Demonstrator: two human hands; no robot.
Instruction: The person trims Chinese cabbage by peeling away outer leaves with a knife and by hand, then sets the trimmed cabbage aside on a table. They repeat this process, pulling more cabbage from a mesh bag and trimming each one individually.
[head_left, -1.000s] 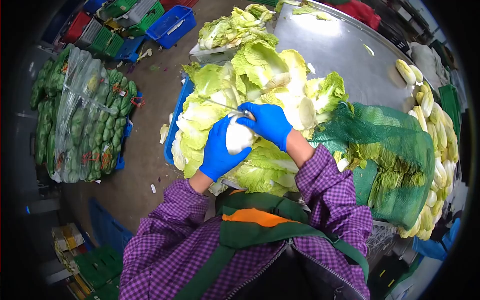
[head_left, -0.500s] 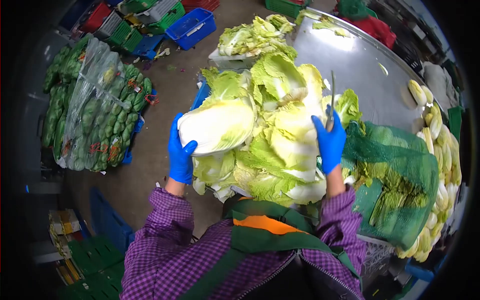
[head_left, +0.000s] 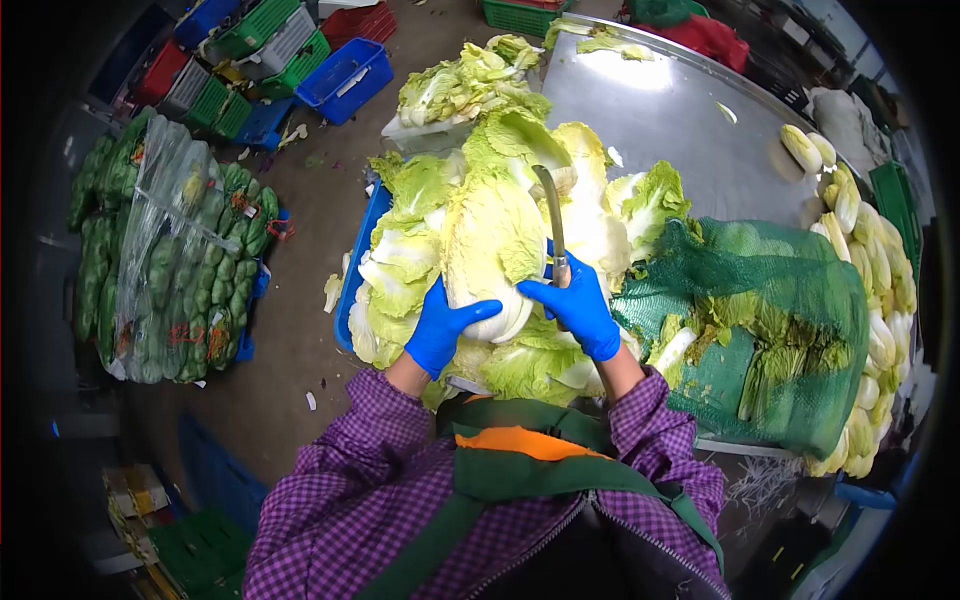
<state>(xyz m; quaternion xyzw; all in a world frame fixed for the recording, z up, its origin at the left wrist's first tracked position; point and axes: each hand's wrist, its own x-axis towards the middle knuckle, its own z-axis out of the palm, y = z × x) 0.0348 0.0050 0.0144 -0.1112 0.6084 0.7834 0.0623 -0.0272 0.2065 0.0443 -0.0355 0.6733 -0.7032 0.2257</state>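
A pale yellow-green napa cabbage (head_left: 490,250) is held upright over a heap of loose outer leaves (head_left: 395,280). My blue-gloved left hand (head_left: 446,325) grips its lower left side. On its right side, my blue-gloved right hand (head_left: 580,305) touches the cabbage with the thumb and also holds a curved knife (head_left: 554,215), its blade pointing up. Part of the knife's handle is hidden by the fingers. Under the leaves, the edge of a blue crate (head_left: 352,300) shows.
A green mesh sack (head_left: 790,330) of cabbages lies to the right, beside a pile of cabbages (head_left: 875,300). The metal table (head_left: 650,120) extends behind. Bagged green vegetables (head_left: 170,260) stand at left, and crates (head_left: 345,80) at the upper left.
The cabbage has moved right and turned from lying sideways to upright, showing its leafy side. My right hand has come left with the knife to touch it. The view has shifted slightly.
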